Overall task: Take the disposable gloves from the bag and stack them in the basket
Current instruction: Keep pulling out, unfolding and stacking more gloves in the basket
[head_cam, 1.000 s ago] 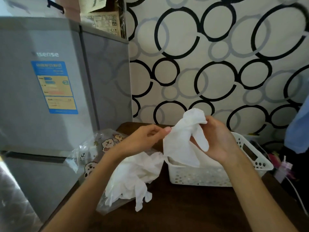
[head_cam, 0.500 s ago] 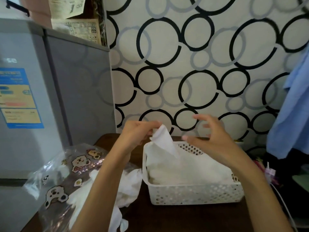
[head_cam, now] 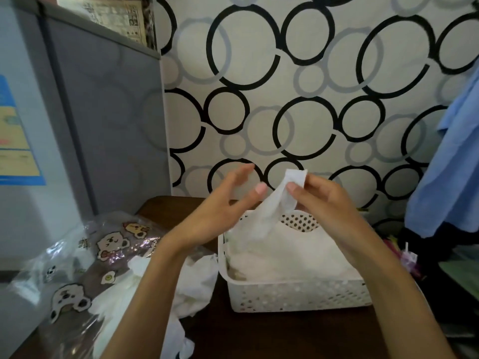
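Pinching the cuff end of a white glove [head_cam: 272, 213] between thumb and fingertips, right hand [head_cam: 326, 203] held it up over the basket [head_cam: 298, 294], lower part of the glove trailing down onto the pile of gloves [head_cam: 290, 255] already lying inside. Left hand [head_cam: 225, 208] hovered just beside it, fingers spread and relaxed, gripping nothing, apart from the raised glove. White perforated basket sat on the dark worktop [head_cam: 259, 332], right of centre. Left of the basket lay the clear bag [head_cam: 85, 255] printed with cartoon bears (crumpled, mouth toward the basket), with more loose gloves [head_cam: 197, 286] spilling from it onto the worktop, partly under the left forearm. Grey fridge [head_cam: 103, 125] stood at the left, behind the bag, a blue and yellow label on its door. Behind everything, wallpaper [head_cam: 298, 99] with black and grey rings. Blue cloth [head_cam: 448, 164] hung at the right edge.
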A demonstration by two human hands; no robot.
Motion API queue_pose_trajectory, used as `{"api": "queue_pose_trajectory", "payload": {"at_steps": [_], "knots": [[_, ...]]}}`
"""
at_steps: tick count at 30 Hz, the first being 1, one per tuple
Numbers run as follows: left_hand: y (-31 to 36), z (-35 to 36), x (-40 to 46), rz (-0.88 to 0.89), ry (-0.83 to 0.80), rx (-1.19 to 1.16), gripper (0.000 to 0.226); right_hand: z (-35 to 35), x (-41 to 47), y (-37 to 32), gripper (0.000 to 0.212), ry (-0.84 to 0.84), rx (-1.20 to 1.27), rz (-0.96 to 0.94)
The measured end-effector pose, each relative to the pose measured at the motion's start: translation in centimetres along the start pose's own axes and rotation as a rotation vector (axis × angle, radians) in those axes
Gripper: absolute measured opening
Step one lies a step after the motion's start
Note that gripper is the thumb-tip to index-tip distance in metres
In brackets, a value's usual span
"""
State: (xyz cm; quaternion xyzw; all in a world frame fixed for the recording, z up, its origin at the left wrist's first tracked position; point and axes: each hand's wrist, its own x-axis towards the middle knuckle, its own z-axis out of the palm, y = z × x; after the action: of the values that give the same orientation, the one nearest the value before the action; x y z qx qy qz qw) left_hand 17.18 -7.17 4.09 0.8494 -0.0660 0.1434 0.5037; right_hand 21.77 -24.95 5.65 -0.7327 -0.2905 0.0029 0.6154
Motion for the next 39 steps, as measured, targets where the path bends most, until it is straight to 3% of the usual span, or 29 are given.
{"api": "queue_pose_trajectory", "payload": {"at_steps": [2,6,10,14,18,21,23,25,28,31,36,39], "knots": [[-0.2,0.9,-0.1,0.004,-0.117,-0.052,0.069,-0.2,-0.3,-0.5,0.012,-0.017,0.094,0.035],[0.6,2.3,-0.3,0.011,-0.124,-0.019,0.049,-0.9,-0.7,-1.1,0.020,-0.076,0.233,0.104],[1.3,2.6,-0.6,0.038,-0.195,-0.048,0.044,-1.4,-1.3,-2.3,0.021,-0.131,0.301,0.093],[0.9,2.2,-0.8,0.086,-0.320,-0.183,0.024,-2.8,-1.7,-3.1,0.018,0.007,0.243,0.047],[2.0,2.1,-0.9,0.040,-0.278,-0.334,0.029,-4.3,-1.7,-2.9,0.013,0.090,0.198,0.031],[2.0,2.1,-0.7,0.005,-0.224,-0.275,0.043,-4.6,-1.5,-2.1,0.016,0.180,0.063,0.004],[1.6,1.9,-0.6,-0.023,-0.278,-0.201,0.040,-4.3,-1.3,-1.8,0.019,0.194,-0.024,-0.026],[1.3,1.8,-0.8,-0.066,-0.364,-0.129,0.037,-3.7,-1.5,-2.1,0.017,0.134,-0.016,-0.048],[1.3,2.2,-0.9,-0.062,-0.447,-0.090,0.056,-3.0,-2.0,-2.9,0.015,-0.039,0.103,-0.068],[1.4,2.6,-1.0,0.033,-0.423,-0.223,0.042,-3.5,-2.4,-3.3,0.014,-0.061,0.243,-0.047],[0.9,1.6,-1.1,0.002,-0.402,-0.386,0.012,-5.5,-2.2,-2.2,0.018,0.009,0.237,-0.002],[0.6,1.2,-0.9,-0.025,-0.388,-0.363,0.025,-6.0,-2.0,-1.8,0.017,0.054,0.188,0.028]]}}
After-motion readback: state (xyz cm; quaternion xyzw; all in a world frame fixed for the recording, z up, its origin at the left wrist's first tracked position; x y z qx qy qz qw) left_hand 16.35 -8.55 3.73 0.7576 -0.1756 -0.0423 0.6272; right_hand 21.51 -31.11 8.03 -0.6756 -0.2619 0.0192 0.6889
